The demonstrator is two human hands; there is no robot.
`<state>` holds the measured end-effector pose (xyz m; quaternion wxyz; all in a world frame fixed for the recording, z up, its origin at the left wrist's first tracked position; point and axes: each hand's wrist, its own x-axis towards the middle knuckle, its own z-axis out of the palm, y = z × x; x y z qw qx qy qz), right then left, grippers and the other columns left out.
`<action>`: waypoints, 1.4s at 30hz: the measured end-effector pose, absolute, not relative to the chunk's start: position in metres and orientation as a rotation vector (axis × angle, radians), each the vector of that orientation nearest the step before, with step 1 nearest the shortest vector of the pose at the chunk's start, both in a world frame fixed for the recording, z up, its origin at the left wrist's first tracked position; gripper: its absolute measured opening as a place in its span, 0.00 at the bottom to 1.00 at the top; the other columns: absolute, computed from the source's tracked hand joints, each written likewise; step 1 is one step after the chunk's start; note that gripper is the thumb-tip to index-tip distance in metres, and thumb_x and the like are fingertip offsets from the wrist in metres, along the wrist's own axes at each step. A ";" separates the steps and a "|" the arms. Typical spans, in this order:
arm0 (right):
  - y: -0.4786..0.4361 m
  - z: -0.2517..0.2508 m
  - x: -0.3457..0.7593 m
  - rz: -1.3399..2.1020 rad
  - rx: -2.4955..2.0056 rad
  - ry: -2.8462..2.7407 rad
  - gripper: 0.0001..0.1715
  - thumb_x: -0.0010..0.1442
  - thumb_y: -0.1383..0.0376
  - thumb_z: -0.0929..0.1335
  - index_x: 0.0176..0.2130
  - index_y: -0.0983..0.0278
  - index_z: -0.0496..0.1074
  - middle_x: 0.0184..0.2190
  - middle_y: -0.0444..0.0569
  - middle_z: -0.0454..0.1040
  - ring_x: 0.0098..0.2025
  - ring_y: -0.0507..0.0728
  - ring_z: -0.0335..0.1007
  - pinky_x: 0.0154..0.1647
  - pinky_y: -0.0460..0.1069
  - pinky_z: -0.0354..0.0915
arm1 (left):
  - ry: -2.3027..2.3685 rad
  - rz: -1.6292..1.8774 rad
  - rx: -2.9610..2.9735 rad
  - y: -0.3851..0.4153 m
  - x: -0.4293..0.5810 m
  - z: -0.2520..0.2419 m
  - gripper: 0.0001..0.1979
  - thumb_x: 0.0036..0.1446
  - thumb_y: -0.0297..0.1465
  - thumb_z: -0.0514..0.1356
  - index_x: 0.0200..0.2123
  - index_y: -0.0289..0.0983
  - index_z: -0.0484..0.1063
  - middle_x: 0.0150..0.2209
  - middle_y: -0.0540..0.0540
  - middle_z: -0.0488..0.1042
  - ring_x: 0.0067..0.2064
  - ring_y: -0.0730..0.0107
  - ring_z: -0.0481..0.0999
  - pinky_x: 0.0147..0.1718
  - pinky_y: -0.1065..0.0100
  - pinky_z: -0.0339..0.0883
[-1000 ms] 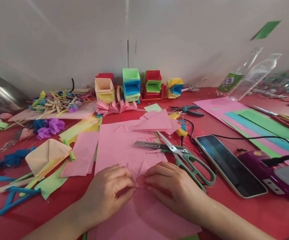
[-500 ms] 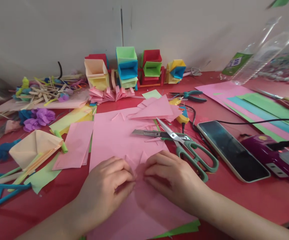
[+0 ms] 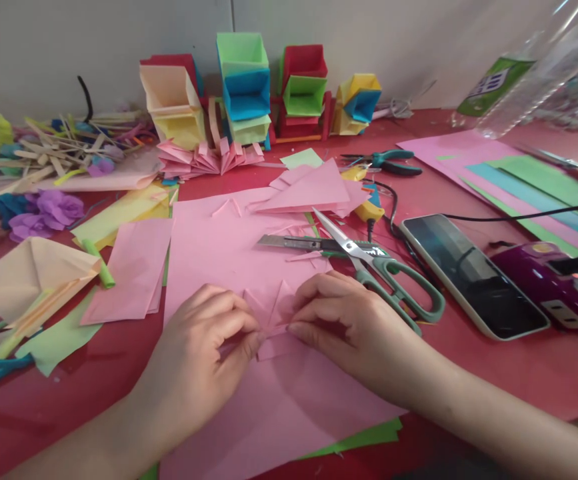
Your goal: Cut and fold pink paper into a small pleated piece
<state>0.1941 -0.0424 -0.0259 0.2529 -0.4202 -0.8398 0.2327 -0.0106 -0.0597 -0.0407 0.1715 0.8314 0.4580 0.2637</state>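
Note:
A small folded pink paper piece (image 3: 275, 308) with pointed upper corners lies between my hands, over a large pink sheet (image 3: 249, 427). My left hand (image 3: 209, 340) pinches its left side, thumb against fingers. My right hand (image 3: 341, 317) grips the right side the same way, thumb at the lower edge. Just beyond my right hand lie green-handled scissors (image 3: 389, 273), partly open, across a utility knife (image 3: 313, 245). Folded pink paper (image 3: 313, 190) and thin pink strips rest farther up the sheet.
Cut pink rectangles (image 3: 131, 270) and a cream folded paper (image 3: 33, 273) lie left. A phone (image 3: 473, 277) and purple power adapter (image 3: 543, 277) stand right, with a black cable. Coloured paper boxes (image 3: 246, 93) line the wall; pliers (image 3: 389, 160) lie before them.
The view has shifted, so the boxes sit higher in it. My hands have parted slightly, and more of the folded pink piece shows between them.

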 end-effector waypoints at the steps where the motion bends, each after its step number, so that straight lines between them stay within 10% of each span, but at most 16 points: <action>1: -0.042 -0.026 0.194 0.629 -1.154 -2.272 0.07 0.55 0.68 0.69 0.27 0.60 0.75 0.31 0.46 0.71 0.36 0.55 0.65 0.41 0.52 0.64 | 1.337 0.754 2.373 -0.060 -0.010 -0.041 0.07 0.56 0.30 0.56 0.26 0.40 0.70 0.33 0.47 0.70 0.39 0.63 0.66 0.36 0.63 0.64; 28: -0.044 -0.027 0.182 0.329 -1.433 -2.407 0.11 0.57 0.63 0.67 0.24 0.64 0.68 0.31 0.48 0.69 0.38 0.58 0.61 0.38 0.54 0.61 | 1.585 0.526 2.309 -0.057 -0.005 -0.038 0.05 0.53 0.31 0.56 0.27 0.38 0.63 0.33 0.46 0.63 0.40 0.59 0.61 0.37 0.58 0.61; 42: -0.044 -0.027 0.183 0.373 -1.426 -2.398 0.08 0.57 0.64 0.67 0.26 0.63 0.70 0.32 0.48 0.70 0.39 0.59 0.62 0.39 0.54 0.60 | 1.066 0.657 2.803 -0.060 -0.013 -0.033 0.10 0.56 0.23 0.55 0.37 0.37 0.75 0.38 0.45 0.73 0.43 0.62 0.66 0.42 0.61 0.64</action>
